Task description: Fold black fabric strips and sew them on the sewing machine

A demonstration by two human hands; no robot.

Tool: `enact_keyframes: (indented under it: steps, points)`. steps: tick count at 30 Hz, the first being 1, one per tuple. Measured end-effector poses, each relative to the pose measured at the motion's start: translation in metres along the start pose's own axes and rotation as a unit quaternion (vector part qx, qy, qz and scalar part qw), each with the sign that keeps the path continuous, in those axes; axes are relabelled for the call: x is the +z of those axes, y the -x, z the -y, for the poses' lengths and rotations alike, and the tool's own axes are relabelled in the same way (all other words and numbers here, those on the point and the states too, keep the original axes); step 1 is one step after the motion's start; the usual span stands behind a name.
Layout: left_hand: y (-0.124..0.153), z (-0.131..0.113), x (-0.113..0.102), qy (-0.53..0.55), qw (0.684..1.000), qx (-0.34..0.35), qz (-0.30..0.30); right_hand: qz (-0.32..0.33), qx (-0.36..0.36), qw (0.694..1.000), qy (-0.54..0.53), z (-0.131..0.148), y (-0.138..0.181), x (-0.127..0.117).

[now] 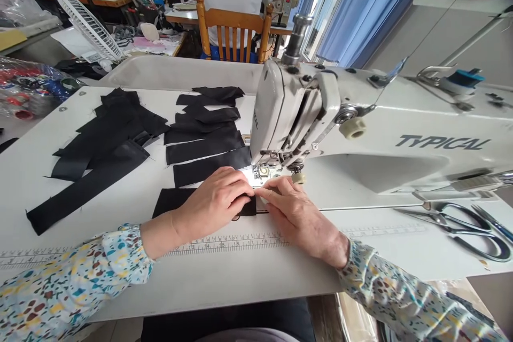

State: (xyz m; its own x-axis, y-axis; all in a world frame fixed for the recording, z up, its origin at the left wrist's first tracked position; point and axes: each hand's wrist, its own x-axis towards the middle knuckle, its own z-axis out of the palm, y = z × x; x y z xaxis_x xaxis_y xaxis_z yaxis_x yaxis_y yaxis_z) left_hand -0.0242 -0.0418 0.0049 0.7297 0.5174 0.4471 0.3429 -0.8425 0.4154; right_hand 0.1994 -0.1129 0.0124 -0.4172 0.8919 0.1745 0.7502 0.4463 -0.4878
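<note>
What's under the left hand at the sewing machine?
A black fabric piece lies under the left hand, showing on both sides; the covered part, including any layers, can't be seen.

The sewing machine head (294, 117) is blocking the upper right. Black fabric strips (116, 144) are covering the left worktop (200, 278), leaving room along its near edge.

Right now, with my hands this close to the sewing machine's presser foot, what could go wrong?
Your right hand has its fingertips very near the presser foot, so they might reach the needle if the machine runs. The black fabric strip under your right hand and left hand could shift and sew crooked. The loose black strips lying close to the machine could also drag into the seam.
</note>
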Motion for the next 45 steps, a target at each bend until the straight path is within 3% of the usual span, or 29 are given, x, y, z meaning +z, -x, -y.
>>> enact_keyframes:
  steps: [6, 13, 19, 25, 35, 45]
  points:
    - [0.003, 0.003, -0.001, 0.027, 0.997, -0.066, 0.036, -0.004, -0.008, 0.998, -0.057, -0.006, -0.007, -0.001]
    - [0.022, -0.002, -0.008, 0.028, 0.995, -0.092, -0.001, 0.017, -0.076, 0.996, -0.031, 0.003, -0.024, 0.004]
    - [0.048, -0.044, -0.026, 0.097, 0.984, -0.135, -0.072, -0.028, -0.033, 0.995, -0.091, 0.038, -0.014, 0.006]
    - [0.070, -0.076, -0.023, 0.117, 0.959, -0.216, -0.140, -0.082, -0.038, 0.982, -0.168, 0.075, -0.004, 0.021]
    - [0.093, -0.075, -0.033, 0.100, 0.950, -0.207, -0.211, -0.093, 0.004, 0.949, -0.302, 0.094, -0.006, 0.038]
    - [0.096, -0.078, -0.036, 0.108, 0.947, -0.189, -0.236, -0.104, -0.005, 0.952, -0.289, 0.099, -0.011, 0.043]
